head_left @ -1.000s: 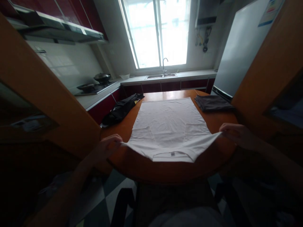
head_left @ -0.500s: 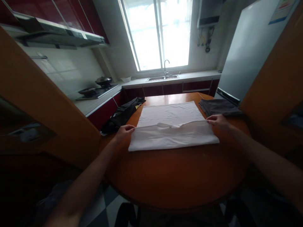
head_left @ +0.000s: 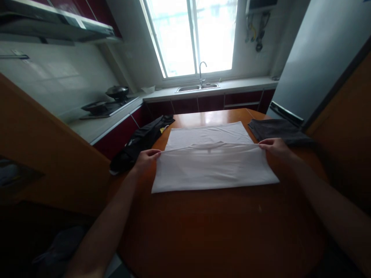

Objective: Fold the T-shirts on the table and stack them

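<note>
A white cloth garment (head_left: 213, 168) lies on the wooden table (head_left: 214, 224), its near part folded over toward the far side. My left hand (head_left: 146, 159) pinches the left corner of the folded edge. The right corner of that edge is between the fingers of my right hand (head_left: 275, 147). Between the two hands the edge is pulled fairly straight and looks slightly raised. Beyond it, the flat far part of the garment still shows. Which kind of garment it is, I cannot tell.
Dark clothing (head_left: 139, 141) with a yellow patch lies at the table's left. Folded dark grey cloth (head_left: 278, 131) rests at the right, near the fridge (head_left: 313, 58). Behind the table are a counter with a sink (head_left: 188, 88) and a stove with a lidded pan (head_left: 117, 92).
The folded edge, wavy and sagging before, is now stretched straighter between my hands. My hands have moved slightly apart. The view has tilted down and come closer to the table.
</note>
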